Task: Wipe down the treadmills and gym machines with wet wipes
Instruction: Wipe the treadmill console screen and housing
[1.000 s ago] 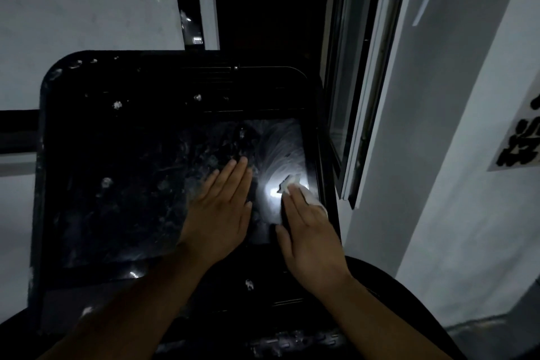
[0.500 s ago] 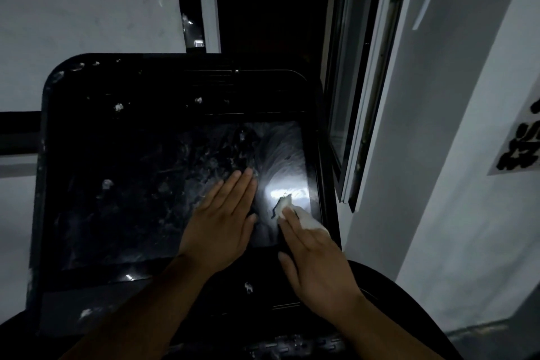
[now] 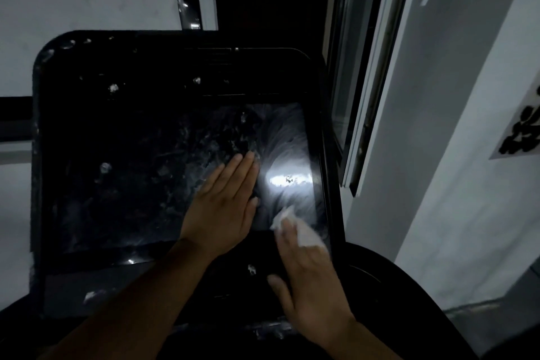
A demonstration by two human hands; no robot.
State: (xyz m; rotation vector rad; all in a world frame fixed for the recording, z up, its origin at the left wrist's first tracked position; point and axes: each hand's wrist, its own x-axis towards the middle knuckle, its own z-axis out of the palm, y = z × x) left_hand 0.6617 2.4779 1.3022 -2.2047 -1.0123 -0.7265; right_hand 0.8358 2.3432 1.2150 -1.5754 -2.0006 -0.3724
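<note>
Right hand [image 3: 309,280] nearest the camera, low on the right, thumb spread. Its fingers lie flat, pressing a white wipe [image 3: 305,235] against the lower right corner of the screen [image 3: 131,184]. Motion blur there, so finger detail is soft.

Left hand [image 3: 225,207] just beside it on the left, a little farther up. Palm down, fingers straight and together, resting flat on the glass and holding nothing. Fingertips point up and right.

The wipe sits at the right end of the screen, whose long axis runs left to right. Nearly all the unwiped glass lies left of both hands and beyond them. The left hand lies between the wipe and that area. Judgement: the next strokes must go leftward and upward, and the bracing hand would need to shift out of the path.

Look of the screen: the right strip shows curved wet streaks round a bright glare [image 3: 287,180]. The middle and left are dull, covered in smears and pale specks.

The black console [image 3: 175,67] above the glass carries more pale spots, apparently untouched. Window frame [image 3: 368,96] beyond on the right
</note>
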